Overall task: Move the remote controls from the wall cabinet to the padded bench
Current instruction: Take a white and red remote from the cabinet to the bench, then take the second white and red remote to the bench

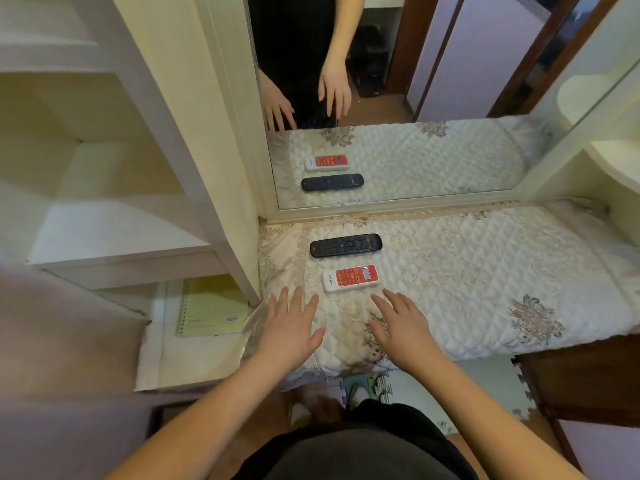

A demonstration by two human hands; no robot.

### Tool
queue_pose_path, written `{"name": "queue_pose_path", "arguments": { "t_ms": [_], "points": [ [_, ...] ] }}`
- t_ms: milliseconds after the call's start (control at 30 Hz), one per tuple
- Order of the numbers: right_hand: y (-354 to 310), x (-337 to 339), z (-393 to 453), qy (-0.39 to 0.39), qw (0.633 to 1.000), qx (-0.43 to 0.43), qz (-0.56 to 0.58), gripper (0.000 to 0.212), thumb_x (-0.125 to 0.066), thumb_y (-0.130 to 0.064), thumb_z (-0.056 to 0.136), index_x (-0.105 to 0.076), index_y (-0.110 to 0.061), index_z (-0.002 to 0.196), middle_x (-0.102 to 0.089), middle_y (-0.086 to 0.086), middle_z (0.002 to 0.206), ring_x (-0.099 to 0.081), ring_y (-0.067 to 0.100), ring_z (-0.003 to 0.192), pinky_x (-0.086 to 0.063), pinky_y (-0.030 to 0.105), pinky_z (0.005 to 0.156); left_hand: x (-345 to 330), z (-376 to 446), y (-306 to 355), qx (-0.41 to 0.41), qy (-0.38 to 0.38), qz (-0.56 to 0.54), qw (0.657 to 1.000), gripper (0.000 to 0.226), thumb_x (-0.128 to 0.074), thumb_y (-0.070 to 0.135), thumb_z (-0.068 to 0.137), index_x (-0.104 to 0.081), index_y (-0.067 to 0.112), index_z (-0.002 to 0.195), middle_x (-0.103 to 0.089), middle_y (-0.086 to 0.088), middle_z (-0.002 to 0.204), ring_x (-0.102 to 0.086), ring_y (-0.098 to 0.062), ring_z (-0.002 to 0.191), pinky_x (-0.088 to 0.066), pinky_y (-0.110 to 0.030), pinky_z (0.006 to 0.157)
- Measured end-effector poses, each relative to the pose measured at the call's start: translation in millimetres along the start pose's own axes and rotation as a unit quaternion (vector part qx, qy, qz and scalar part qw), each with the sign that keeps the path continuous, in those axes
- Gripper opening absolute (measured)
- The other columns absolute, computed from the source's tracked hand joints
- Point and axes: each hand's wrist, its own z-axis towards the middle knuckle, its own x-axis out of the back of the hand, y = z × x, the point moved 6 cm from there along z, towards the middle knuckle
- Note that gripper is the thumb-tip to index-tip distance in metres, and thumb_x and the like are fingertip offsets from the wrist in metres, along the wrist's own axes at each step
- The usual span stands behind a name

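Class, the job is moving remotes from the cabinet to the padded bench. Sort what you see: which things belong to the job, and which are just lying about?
Belongs to the job:
black remote, on the bench
red-and-white remote, on the bench
padded bench
cabinet
left hand and right hand, both open

Just lying about:
notebook
mirror

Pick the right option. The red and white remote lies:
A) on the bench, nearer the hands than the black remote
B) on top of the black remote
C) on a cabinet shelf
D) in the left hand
A: the red and white remote lies on the quilted bench, apart from the black remote and just beyond the open hands.
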Motion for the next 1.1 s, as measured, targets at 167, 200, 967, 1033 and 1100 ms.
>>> {"name": "queue_pose_path", "arguments": {
  "t_ms": [167, 200, 967, 1033, 1100],
  "points": [
    [0, 1, -16, 0.005, 0.999, 0.026, -0.022, 0.085, -0.002, -0.06, 0.077, -0.033, -0.024, 0.147, -0.026, 0.004, 0.157, -0.018, 0.027, 0.145, -0.02, 0.041, 0.115, -2, -19, 4, 0.0, 0.018, 0.018, 1.0, 0.071, -0.016, 0.059, 0.091, -0.009, 0.024, 0.152, -0.008, -0.009, 0.161, -0.002, -0.031, 0.148, -0.005, -0.054, 0.117],
    [1, 0, -18, 0.003, 0.999, 0.031, -0.024, 0.082, -0.003, -0.059, 0.079, -0.032, -0.025, 0.147, -0.025, 0.004, 0.157, -0.018, 0.026, 0.145, -0.019, 0.041, 0.116, -2, -23, 4, 0.006, 0.022, 0.018, 1.0, 0.073, -0.012, 0.06, 0.089, -0.01, 0.025, 0.152, -0.008, -0.009, 0.161, -0.002, -0.032, 0.148, -0.005, -0.054, 0.117],
    [45, -8, -110, 0.053, 0.961, 0.25, -0.109, 0.058, -0.045, -0.037, 0.086, -0.048, -0.013, 0.138, -0.052, 0.012, 0.139, -0.05, 0.034, 0.127, -0.042, 0.047, 0.104, -17, -148, 124, 0.157, 0.084, 0.037, 0.983, 0.066, -0.037, 0.057, 0.085, -0.044, 0.023, 0.14, -0.043, -0.012, 0.148, -0.039, -0.039, 0.135, -0.033, -0.062, 0.103],
    [33, -10, -115, 0.054, 0.954, 0.272, -0.117, 0.057, -0.049, -0.037, 0.086, -0.048, -0.013, 0.138, -0.052, 0.012, 0.14, -0.049, 0.034, 0.128, -0.04, 0.048, 0.104, -20, -165, 120, 0.184, 0.084, 0.041, 0.978, 0.066, -0.036, 0.057, 0.086, -0.042, 0.023, 0.142, -0.043, -0.011, 0.148, -0.039, -0.038, 0.135, -0.032, -0.061, 0.104],
    [17, -13, -122, 0.048, 0.945, 0.3, -0.121, 0.057, -0.046, -0.038, 0.088, -0.047, -0.013, 0.139, -0.051, 0.011, 0.14, -0.047, 0.034, 0.129, -0.039, 0.048, 0.105, -23, -183, 113, 0.218, 0.085, 0.04, 0.971, 0.067, -0.036, 0.057, 0.086, -0.041, 0.023, 0.143, -0.043, -0.011, 0.148, -0.037, -0.035, 0.137, -0.029, -0.062, 0.106]
  ]
}}
